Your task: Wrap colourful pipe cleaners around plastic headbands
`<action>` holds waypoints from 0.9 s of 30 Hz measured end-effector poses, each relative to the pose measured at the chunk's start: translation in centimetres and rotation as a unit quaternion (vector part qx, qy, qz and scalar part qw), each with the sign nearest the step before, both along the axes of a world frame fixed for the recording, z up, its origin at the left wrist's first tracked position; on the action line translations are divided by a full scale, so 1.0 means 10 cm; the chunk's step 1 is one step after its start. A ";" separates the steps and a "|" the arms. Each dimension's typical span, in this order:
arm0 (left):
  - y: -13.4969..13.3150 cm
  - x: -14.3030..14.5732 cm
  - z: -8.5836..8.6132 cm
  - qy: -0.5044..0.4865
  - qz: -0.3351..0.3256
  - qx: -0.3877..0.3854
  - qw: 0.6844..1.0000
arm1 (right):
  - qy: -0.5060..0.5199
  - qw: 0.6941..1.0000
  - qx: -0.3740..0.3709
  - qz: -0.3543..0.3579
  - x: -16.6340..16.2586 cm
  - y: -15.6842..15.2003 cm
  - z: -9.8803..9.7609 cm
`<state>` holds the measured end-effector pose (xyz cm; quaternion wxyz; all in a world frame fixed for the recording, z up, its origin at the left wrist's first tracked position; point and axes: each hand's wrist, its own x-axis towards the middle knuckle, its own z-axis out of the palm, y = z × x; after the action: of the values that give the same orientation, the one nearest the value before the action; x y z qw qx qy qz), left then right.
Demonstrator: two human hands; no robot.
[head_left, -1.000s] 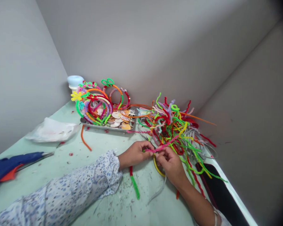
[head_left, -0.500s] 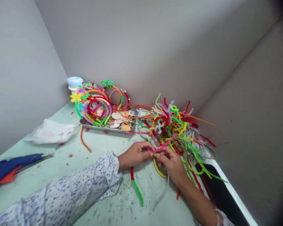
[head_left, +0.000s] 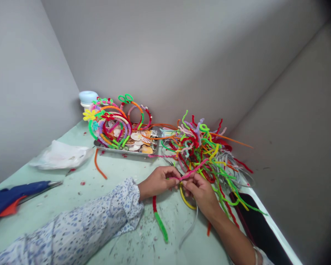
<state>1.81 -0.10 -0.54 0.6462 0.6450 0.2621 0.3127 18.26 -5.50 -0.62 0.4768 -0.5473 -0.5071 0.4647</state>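
My left hand (head_left: pixel 157 181) and my right hand (head_left: pixel 201 191) meet at the middle of the pale green table (head_left: pixel 77 191), both pinched on a pink pipe cleaner (head_left: pixel 191 171) that slants up to the right. Under my hands lies a partly yellow-wrapped headband (head_left: pixel 186 198) with a bare grey end (head_left: pixel 189 230). A red-and-green pipe cleaner (head_left: pixel 159 219) lies on the table below my left hand. Just beyond my fingers is a big tangle of coloured pipe cleaners (head_left: pixel 204 147).
A metal tray (head_left: pixel 127 149) at the back holds wrapped headbands (head_left: pixel 110 121) and shell-like pieces. A blue glue gun (head_left: pixel 13 193) lies at the left, a crumpled plastic bag (head_left: pixel 60 154) behind it. An orange pipe cleaner (head_left: pixel 98 165) lies loose. A dark phone-like slab (head_left: pixel 253 224) sits right.
My hands stay almost in place, working the pink pipe cleaner; its free end has dipped slightly. The view has shifted a little.
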 end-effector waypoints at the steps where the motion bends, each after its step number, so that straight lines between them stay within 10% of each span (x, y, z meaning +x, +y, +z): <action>1: 0.00 0.00 0.01 -0.003 0.000 -0.007 1.000 | 0.003 1.000 0.000 0.002 0.00 0.00 0.00; 27: 0.00 0.00 0.01 -0.020 -0.002 -0.073 0.997 | 0.037 0.998 -0.044 0.029 0.00 -0.01 0.07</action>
<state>1.80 -0.07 -0.42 0.6971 0.5907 0.2699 0.3038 18.26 -5.63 0.11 0.4573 -0.5350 -0.4838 0.5202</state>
